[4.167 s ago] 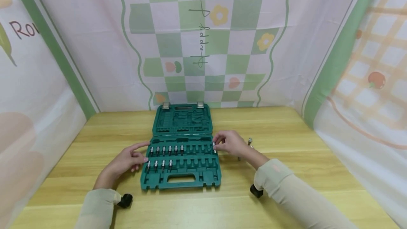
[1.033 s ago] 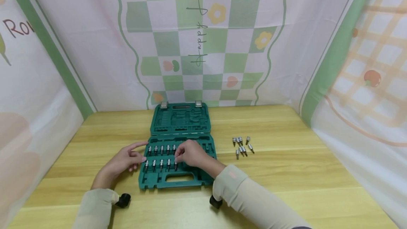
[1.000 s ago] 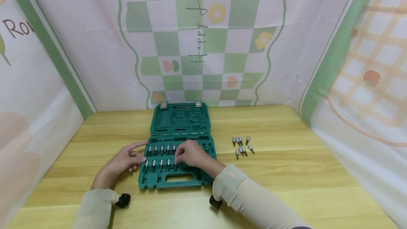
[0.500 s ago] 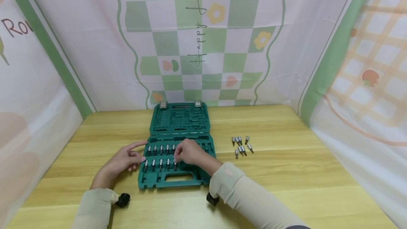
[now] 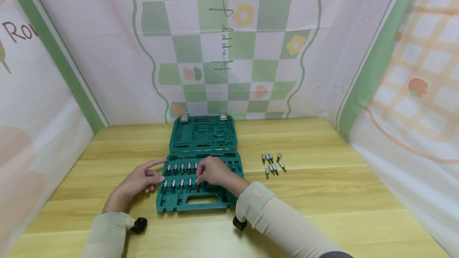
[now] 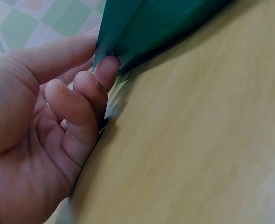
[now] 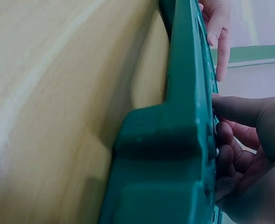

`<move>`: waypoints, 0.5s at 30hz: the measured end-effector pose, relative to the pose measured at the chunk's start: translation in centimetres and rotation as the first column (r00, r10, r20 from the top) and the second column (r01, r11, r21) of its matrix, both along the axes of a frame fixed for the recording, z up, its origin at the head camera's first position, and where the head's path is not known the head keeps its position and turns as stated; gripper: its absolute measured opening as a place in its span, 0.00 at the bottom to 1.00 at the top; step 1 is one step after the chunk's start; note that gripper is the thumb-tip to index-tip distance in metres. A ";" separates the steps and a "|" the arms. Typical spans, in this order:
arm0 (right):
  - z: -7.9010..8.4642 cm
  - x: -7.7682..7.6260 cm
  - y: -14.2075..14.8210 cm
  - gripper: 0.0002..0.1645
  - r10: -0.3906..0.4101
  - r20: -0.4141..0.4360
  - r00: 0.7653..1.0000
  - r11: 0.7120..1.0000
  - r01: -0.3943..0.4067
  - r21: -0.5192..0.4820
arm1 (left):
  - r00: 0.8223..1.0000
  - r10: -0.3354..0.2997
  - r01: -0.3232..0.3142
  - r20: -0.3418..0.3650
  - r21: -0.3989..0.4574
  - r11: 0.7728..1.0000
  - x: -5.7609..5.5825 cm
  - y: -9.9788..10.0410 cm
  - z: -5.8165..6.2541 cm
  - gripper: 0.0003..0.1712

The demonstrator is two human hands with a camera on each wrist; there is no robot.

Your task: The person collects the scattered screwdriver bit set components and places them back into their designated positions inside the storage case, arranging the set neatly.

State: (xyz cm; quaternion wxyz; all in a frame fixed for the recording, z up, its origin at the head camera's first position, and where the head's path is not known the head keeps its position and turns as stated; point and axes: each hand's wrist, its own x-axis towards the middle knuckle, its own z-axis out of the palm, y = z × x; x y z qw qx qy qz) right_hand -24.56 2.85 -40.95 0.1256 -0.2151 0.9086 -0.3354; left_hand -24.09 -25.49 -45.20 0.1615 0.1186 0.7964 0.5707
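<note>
A green plastic tool case (image 5: 172, 202) lies unfolded on the table, with metal bit sockets standing in two rows of slots. My right hand (image 5: 216, 171) is over the front row, thumb and fingertips pinching the bit socket (image 5: 198, 187) at that row's right end. It hides part of the back row. To its left, bit sockets (image 5: 181, 184) fill the front slots, with others (image 5: 182, 167) behind them. My left hand (image 5: 138, 180) rests at the case's left edge, index finger and thumb touching the rim. In the left wrist view, its other fingers are loosely bent beside the green wall (image 6: 128, 32).
Several loose bit sockets (image 5: 271, 158) lie in a small group on the wooden table (image 5: 315, 194), right of the case. The raised lid (image 5: 204, 132) with two metal latches stands toward the patterned cloth (image 5: 244, 47) behind the table.
Since the oldest frame, my right hand has moved left from the case's right edge to the front row, where another bit socket now stands. In the last second both hands stay nearly still.
</note>
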 end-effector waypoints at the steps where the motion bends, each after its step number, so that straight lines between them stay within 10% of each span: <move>1: 0.0 0.0 0.1 0.08 0.005 0.000 1.000 1.000 -0.005 -0.004 | 1.000 0.001 -0.001 0.002 0.000 1.000 0.0 0.0 0.0 0.39; 15: 0.4 -0.6 1.7 0.04 0.039 0.026 0.999 0.989 -0.035 -0.141 | 1.000 0.006 -0.006 0.001 -0.002 1.000 0.0 0.0 0.0 0.39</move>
